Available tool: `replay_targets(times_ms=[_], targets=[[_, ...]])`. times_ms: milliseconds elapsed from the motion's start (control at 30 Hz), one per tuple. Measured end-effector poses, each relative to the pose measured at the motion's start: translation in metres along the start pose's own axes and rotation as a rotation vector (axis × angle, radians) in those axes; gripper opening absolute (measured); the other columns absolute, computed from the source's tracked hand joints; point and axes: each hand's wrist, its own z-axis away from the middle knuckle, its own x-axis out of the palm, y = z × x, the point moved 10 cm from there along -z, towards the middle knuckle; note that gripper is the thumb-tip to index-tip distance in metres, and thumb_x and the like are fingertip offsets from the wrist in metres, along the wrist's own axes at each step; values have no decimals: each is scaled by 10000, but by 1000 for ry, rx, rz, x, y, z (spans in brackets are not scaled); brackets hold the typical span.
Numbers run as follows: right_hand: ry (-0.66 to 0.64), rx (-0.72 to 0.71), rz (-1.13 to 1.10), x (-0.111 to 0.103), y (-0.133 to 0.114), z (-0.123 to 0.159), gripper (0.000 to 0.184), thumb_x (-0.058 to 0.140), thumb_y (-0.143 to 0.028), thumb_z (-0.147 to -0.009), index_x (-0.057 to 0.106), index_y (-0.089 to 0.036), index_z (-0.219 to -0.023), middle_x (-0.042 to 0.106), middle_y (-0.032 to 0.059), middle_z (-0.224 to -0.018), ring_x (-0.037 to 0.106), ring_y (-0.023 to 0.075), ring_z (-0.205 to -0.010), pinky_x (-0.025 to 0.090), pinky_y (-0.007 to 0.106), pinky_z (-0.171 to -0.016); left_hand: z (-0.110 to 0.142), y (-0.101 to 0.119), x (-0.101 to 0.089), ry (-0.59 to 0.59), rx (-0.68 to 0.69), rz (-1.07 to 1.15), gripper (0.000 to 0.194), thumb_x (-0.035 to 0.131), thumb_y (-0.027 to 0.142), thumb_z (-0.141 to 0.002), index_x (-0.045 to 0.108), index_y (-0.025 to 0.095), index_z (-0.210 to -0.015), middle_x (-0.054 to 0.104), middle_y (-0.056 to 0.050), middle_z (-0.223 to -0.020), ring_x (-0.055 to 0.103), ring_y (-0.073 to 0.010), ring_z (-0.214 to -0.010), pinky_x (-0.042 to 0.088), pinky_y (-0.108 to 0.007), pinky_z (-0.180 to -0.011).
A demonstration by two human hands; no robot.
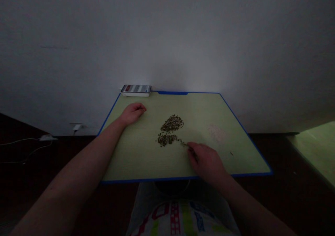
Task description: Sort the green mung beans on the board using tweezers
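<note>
Pale green edged with blue, the worktop (131,159) carries two heaps of small dark grains near its middle: a larger upper heap (172,123) and, only just apart from it, a lower heap (165,139), from which a thin trail of grains (179,140) leads to the right hand (206,159). That hand's fingers are drawn close at the tips, by the trail's end; a thin streak shows there, but in this dim light I cannot tell whether it is gripped. The left hand (133,113) rests farther back, fingers folded in, nothing seen in them

The gap between the heaps is so narrow that a careless sweep could merge them, and a brisk flick could send grains into the pale patch (217,133) on the right. Pushed forward, the left hand might knock the white box (136,90). Its printed top has writing too small to read; the lap cloth (180,222) bears bold print, one red mark resembling a D
</note>
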Motion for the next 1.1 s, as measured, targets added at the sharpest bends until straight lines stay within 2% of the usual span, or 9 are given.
replay_targets(times_ms=[67, 133, 333, 667, 867, 1100], targets=[[29, -137, 95, 2, -20, 4, 256, 463, -166, -896, 681, -169, -1029, 738, 100, -903, 649, 238, -804, 500, 371, -747, 0, -1, -1, 5, 4, -8, 217, 529, 329, -689, 651, 173, -778, 570, 1, -610, 522, -158, -666, 423, -278, -641], [53, -187, 130, 2, -25, 7, 253, 479, -142, -878, 696, -175, -1005, 739, 90, -921, 637, 237, -819, 501, 369, -764, -1, -2, -2, 13, 8, -27, 227, 530, 334, -691, 655, 170, -787, 574, -1, -618, 522, -160, -669, 422, -285, -651], [92, -122, 184, -1, -10, 11, 269, 498, -130, -853, 698, -156, -1031, 732, 86, -931, 624, 229, -828, 511, 359, -774, -1, -3, 0, -3, -8, -37, 253, 527, 358, -701, 661, 170, -805, 572, 3, -611, 504, -146, -625, 415, -273, -611], [63, -207, 272, 21, -40, 6, 289, 612, -91, -816, 676, -91, -1098, 722, 105, -943, 615, 228, -823, 527, 334, -747, -1, -4, 0, -4, -1, -36, 260, 526, 363, -699, 656, 169, -813, 595, -6, -647, 536, -162, -687, 435, -288, -669], [73, -161, 342, 21, -31, 9, 277, 595, -77, -822, 684, -103, -1083, 718, 99, -920, 617, 223, -816, 531, 323, -741, 1, -2, 0, -12, -16, -25, 243, 522, 350, -695, 645, 167, -798, 585, -3, -638, 526, -159, -680, 429, -285, -657], [108, -71, 402, 9, -3, 19, 271, 558, -89, -849, 696, -114, -1081, 719, 111, -953, 625, 227, -826, 530, 327, -745, -1, -4, 0, 6, -3, -23, 241, 527, 359, -686, 645, 173, -784, 592, -1, -649, 530, -163, -692, 423, -288, -670]])
